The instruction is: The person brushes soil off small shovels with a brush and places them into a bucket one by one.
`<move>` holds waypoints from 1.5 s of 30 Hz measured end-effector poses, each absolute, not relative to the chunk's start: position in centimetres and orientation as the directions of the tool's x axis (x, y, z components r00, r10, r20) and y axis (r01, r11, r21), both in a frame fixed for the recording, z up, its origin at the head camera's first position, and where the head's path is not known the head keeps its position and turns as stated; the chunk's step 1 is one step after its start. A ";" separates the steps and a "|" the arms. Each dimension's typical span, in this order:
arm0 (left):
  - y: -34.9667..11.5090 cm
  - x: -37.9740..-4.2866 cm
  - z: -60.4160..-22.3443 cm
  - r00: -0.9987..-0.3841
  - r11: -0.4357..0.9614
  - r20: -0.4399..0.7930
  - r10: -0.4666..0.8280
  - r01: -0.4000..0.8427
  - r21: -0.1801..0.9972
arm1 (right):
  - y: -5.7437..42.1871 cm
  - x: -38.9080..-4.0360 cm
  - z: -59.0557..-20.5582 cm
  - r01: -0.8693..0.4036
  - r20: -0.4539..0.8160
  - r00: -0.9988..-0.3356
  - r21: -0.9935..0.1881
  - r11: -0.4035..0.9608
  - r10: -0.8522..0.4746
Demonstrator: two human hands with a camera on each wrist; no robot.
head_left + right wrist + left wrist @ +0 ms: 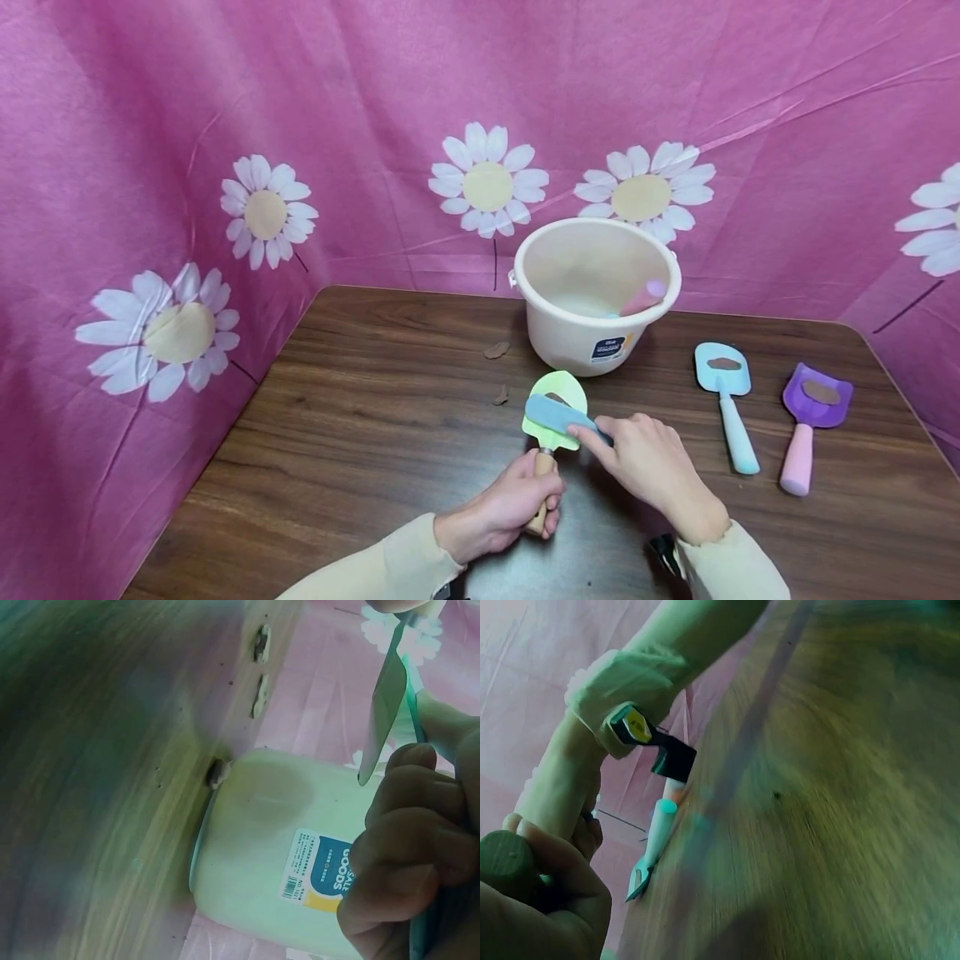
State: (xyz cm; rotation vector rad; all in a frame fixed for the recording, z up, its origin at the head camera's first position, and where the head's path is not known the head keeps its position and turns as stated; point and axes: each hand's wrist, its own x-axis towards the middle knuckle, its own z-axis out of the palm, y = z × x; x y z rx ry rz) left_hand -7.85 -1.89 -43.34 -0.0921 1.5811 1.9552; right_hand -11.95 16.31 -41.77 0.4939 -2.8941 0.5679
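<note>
My left hand [517,500] grips the wooden handle [542,492] of a lime-green trowel [558,383], held blade outward in front of the bucket. A brown patch on its blade is partly covered. Held in my right hand [648,462], a blue flat-bladed tool [553,412] lies across the trowel's face. The right wrist view shows this hand's curled fingers [409,817] and the thin blade [386,705] beyond them; whether blade and trowel touch is unclear. The handle's round end [508,859] pokes out of the left hand in the left wrist view.
A cream bucket [551,321] stands behind the hands, with a pink-handled tool [643,297] inside. To the right lie a light-blue shovel [738,433] and a purple shovel [798,454], both with brown patches. Brown bits [497,351] lie on the wooden table [360,433].
</note>
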 end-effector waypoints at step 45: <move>-2.1 -7.3 -43.2 -0.787 -0.102 -0.441 0.431 -0.528 0.843 | 17.8 -11.9 -40.9 -0.412 0.251 -0.907 -0.369 0.833 -0.337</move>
